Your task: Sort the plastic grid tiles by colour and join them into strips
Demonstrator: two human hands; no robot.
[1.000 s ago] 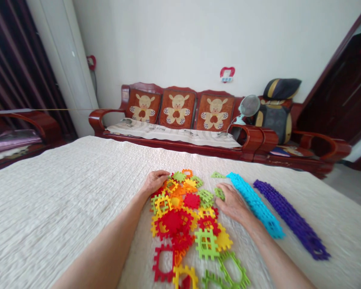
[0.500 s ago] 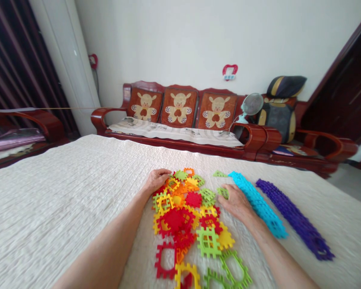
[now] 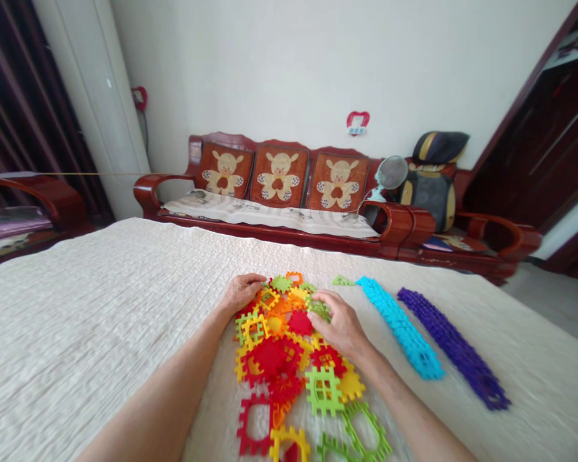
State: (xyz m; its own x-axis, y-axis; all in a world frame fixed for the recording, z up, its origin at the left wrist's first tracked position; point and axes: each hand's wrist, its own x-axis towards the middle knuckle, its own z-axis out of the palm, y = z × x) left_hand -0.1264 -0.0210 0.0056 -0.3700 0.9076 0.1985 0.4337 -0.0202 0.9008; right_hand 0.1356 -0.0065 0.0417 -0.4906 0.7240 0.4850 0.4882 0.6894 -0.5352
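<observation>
A heap of interlocking plastic building pieces (image 3: 271, 354) in red, yellow, orange and green lies on the pale cover in front of me. My left hand (image 3: 243, 290) rests at the heap's far left side, fingers stretched toward the red and green pieces there and holding nothing visible. At the heap's right side, my right hand (image 3: 338, 319) has thumb and fingers around a green building piece (image 3: 319, 309), partly hidden by the fingers. To the right of that hand lie a long light-blue strip of joined pieces (image 3: 401, 328) and a purple strip (image 3: 453, 346).
One green triangular piece (image 3: 343, 281) lies beside the far end of the blue strip. Beyond the pale quilted cover (image 3: 101, 321) stands a dark red wooden sofa (image 3: 270, 241) with bear cushions (image 3: 278, 174). A small fan (image 3: 391, 172) is near its right arm.
My right hand has moved left from beside the blue strip onto the heap, bringing the green building piece along. My left hand stays by the heap. The view has shifted slightly.
</observation>
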